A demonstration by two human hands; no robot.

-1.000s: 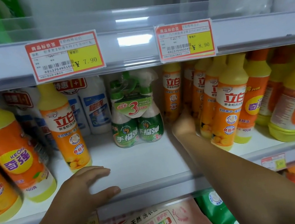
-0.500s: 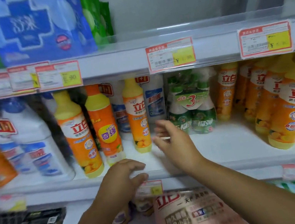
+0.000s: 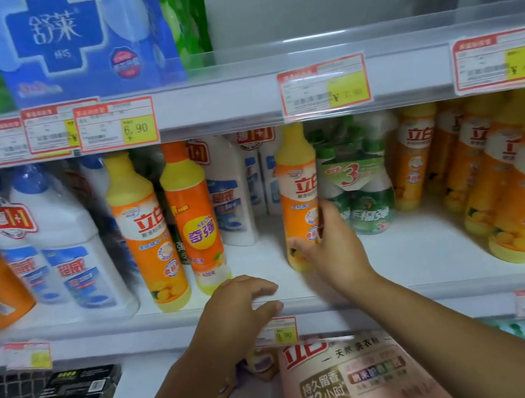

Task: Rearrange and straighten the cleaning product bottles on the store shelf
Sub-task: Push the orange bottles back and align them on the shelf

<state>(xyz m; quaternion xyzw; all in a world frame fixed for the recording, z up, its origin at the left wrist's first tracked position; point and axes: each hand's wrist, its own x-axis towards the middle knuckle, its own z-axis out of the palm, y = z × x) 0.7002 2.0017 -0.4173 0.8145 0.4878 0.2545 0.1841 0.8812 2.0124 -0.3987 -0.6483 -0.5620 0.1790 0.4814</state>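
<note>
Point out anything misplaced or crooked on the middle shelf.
The orange bottle in the right hand stands alone between white bottles and the green spray pack, apart from its matching row at right. Two more orange bottles stand among white ones at left.

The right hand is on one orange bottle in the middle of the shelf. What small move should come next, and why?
Probably slide the bottle left, next to the two orange bottles. The right hand grips it, it stands alone beside the green pack, and bare shelf lies between.
</note>
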